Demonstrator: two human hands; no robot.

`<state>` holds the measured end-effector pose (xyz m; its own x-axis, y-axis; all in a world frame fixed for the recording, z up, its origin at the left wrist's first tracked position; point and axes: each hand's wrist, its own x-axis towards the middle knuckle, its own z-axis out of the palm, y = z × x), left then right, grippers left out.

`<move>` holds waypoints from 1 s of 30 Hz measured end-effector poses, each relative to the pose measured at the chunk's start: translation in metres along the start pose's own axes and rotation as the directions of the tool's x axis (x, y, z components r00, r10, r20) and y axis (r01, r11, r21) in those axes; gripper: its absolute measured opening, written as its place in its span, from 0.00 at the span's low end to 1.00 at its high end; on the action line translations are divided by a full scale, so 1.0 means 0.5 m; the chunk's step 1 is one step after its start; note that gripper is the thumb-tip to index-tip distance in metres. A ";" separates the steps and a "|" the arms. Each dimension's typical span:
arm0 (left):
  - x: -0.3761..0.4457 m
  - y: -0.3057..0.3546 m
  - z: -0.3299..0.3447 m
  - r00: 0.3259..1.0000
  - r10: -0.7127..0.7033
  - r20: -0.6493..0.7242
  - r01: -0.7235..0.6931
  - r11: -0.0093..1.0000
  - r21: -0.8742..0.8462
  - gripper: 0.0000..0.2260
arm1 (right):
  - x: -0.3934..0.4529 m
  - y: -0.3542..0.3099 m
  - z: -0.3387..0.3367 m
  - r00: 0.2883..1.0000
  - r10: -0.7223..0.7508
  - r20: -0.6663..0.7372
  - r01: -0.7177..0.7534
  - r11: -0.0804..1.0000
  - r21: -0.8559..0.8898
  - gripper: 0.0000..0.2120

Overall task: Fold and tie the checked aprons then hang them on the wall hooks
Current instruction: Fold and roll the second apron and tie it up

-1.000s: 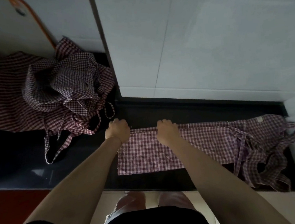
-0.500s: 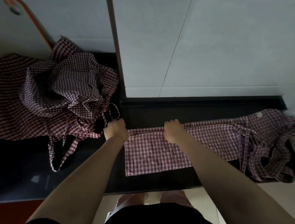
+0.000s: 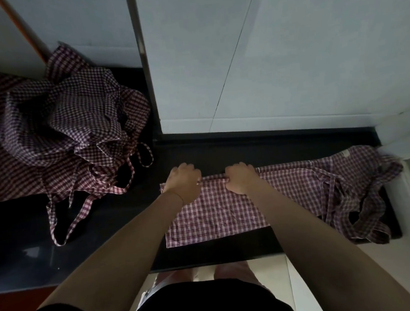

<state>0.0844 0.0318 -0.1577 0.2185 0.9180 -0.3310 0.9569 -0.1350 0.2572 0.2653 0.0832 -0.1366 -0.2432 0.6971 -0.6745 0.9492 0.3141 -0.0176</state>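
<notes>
Head view: I see both hands, left hand (image 3: pixel 183 183) and right hand (image 3: pixel 241 178), fingers curled gripping the apron (image 3: pixel 218 215) far edge, mid-fold. Crumpled pile (image 3: pixel 69 122) at ten o'clock waits; tying and hanging, I judge, remain.

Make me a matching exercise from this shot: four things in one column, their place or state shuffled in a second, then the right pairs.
Things
1. flat apron
2. apron pile
3. left hand
4. right hand

Place or state
A. crumpled in a heap at the left of the black counter
B. grips the far edge at the apron's left corner
C. spread along the counter, straps bunched at its right end
D. grips the far edge further to the right

Pairs: 1-C, 2-A, 3-B, 4-D
</notes>
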 end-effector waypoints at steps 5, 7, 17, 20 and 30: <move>0.020 0.040 0.015 1.000 -0.028 0.013 0.028 1.000 -0.006 0.16 | -0.014 -0.002 -0.004 0.993 -0.067 -0.092 0.075 0.993 0.087 0.03; 0.025 0.045 0.015 1.000 -0.026 0.002 0.026 1.000 0.001 0.15 | -0.018 0.007 -0.003 0.990 -0.079 -0.114 0.093 0.988 0.124 0.03; 0.034 0.041 0.005 0.973 -0.203 0.110 0.205 0.979 -0.006 0.13 | -0.012 0.101 0.005 0.982 0.185 -0.034 -0.187 0.975 -0.119 0.16; 0.037 0.041 0.001 0.967 -0.224 0.125 0.229 0.973 -0.026 0.15 | -0.010 0.107 0.004 0.982 0.177 -0.071 -0.183 0.979 -0.090 0.16; 0.036 0.034 0.008 0.941 -0.335 0.046 0.328 0.937 0.117 0.14 | -0.003 0.116 0.016 0.981 0.073 -0.178 -0.080 0.996 -0.036 0.15</move>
<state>0.1054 0.0444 -0.1628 -0.1061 0.8919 -0.4395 0.9911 0.1307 0.0259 0.3221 0.0954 -0.1426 -0.2051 0.8215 -0.5321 0.9579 0.2801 0.0632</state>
